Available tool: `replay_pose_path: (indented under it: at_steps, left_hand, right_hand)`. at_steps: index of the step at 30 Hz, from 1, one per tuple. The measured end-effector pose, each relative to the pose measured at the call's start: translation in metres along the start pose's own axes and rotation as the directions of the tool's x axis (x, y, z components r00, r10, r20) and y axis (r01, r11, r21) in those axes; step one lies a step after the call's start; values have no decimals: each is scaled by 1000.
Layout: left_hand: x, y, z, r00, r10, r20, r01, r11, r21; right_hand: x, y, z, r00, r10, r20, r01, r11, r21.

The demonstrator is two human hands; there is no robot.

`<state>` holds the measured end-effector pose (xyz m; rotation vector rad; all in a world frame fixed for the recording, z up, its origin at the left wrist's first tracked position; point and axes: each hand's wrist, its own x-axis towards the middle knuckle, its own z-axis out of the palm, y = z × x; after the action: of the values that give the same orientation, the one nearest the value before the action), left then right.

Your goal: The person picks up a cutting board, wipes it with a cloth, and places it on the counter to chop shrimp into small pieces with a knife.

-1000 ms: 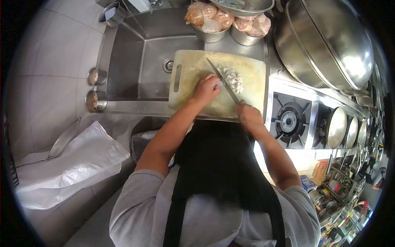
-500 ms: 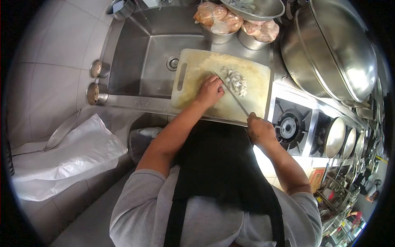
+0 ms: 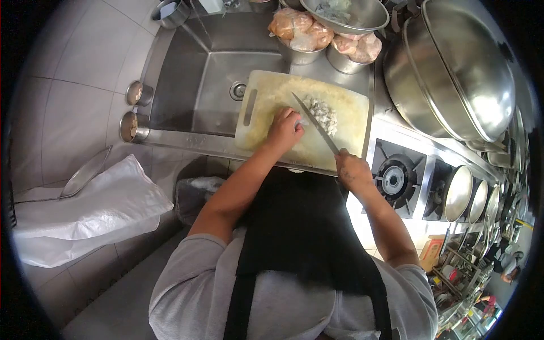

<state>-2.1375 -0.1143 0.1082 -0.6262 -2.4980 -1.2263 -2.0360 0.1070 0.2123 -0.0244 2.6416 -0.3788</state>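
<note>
A pale cutting board (image 3: 351, 113) lies across the sink edge and the steel counter. On it is a pile of small whitish chopped pieces (image 3: 322, 116). My right hand (image 3: 353, 170) is wrapped round the handle of a long knife (image 3: 315, 123), whose blade slants up and left beside the pile. Left of the blade, my left hand (image 3: 284, 130) rests on the board with its fingers curled round a small whitish piece, mostly hidden by them.
A steel sink (image 3: 221, 73) is behind and left of the board. Bowls with bagged meat (image 3: 300, 31) stand at the back. Large steel domes (image 3: 453, 73), a gas burner (image 3: 395, 177) and pans (image 3: 458, 192) are on the right. Two small metal cups (image 3: 134, 126) sit left.
The knife blade has lifted and turned, showing its flat side, slightly away from my left fingers. My left hand has shifted a little left and down. The whole view has moved slightly.
</note>
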Motion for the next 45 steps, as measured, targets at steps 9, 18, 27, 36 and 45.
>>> replay_pose_path:
  at_steps: [9,18,27,36,45]
  left_hand:
    - [1,1,0,1000,18,14,-19,998,54]
    - [-1,2,-7,1000,-30,5,30,999,-36]
    - [-5,4,-6,1000,-9,-23,10,999,33]
    - [-3,-1,-4,1000,2,-8,-1,999,43]
    - [-19,12,-14,994,-65,-90,64,998,-9]
  right_hand:
    - [-2,-11,1,993,-52,105,58,997,-51]
    - [15,-2,8,1000,-18,21,17,999,46]
    - [-10,-15,-12,996,-61,66,65,995,-72]
    - [40,-21,38,990,-137,8,137,990,26]
    - [2,1,7,998,-27,52,28,999,-29]
